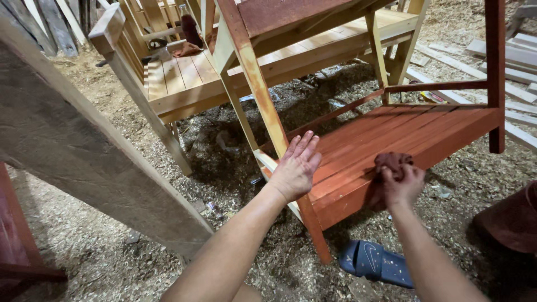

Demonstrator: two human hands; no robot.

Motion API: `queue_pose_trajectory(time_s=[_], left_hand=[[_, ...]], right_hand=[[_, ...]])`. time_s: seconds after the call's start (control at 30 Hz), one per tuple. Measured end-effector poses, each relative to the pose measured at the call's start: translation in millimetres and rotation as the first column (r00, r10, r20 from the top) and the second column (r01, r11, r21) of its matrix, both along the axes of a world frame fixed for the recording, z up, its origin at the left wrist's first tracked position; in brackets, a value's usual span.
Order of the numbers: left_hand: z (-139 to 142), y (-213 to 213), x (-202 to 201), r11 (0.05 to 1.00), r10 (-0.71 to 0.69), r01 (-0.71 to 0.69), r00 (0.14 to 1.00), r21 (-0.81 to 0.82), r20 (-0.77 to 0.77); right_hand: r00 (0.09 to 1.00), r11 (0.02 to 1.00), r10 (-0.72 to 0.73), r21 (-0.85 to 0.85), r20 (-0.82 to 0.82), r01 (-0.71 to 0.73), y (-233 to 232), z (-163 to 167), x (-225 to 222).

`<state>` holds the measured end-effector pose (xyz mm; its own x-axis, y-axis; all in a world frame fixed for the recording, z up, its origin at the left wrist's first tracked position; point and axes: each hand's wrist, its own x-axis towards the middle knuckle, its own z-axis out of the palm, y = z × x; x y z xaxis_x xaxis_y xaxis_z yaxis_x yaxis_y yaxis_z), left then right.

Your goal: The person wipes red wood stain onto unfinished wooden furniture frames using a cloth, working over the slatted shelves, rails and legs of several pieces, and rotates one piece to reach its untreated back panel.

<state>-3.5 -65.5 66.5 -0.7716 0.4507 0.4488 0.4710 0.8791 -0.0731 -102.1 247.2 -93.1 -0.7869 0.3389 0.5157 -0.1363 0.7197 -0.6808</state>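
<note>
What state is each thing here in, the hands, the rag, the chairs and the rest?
Left hand: open, flat on the red chair's seat.
Right hand: grip shut on rag.
Rag: bunched, red-stained, pressed on seat.
Red chair: stained red, legs partly bare.
Bare chair: unstained, upright behind.
Bottle: upright on bare chair.
Sandal: lying on sawdust floor.

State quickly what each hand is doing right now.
Left hand: open, flat on the red-stained slatted wooden chair seat.
Right hand: closed on a crumpled reddish-brown cloth.
</note>
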Motion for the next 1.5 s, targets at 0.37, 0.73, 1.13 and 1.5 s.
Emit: queue_pose_trajectory(time_s=[0.37,0.73,1.13,1.5], left_hand=[[8,7,5,0.999,0.051,-0.050,0.997,-0.004,0.065],[21,14,15,0.997,-0.023,0.024,1.000,0.073,-0.017],[24,5,6,0.995,-0.029,0.036,0.997,0.092,-0.077],[34,6,8,0.986,-0.059,0.075,0.992,0.148,-0.112]], right_hand=[[0.951,0.952,0.306,-0.016,0.042,-0.306,-139,22,186],[0.995,1.000,-0.011,-0.013,-0.094,0.010,6,48,12],[0.835,0.795,0.271,0.377,0.479,-0.474,-68,116,42],[0.748,0.772,0.534,0.132,0.394,-0.621,-93,77,91]])
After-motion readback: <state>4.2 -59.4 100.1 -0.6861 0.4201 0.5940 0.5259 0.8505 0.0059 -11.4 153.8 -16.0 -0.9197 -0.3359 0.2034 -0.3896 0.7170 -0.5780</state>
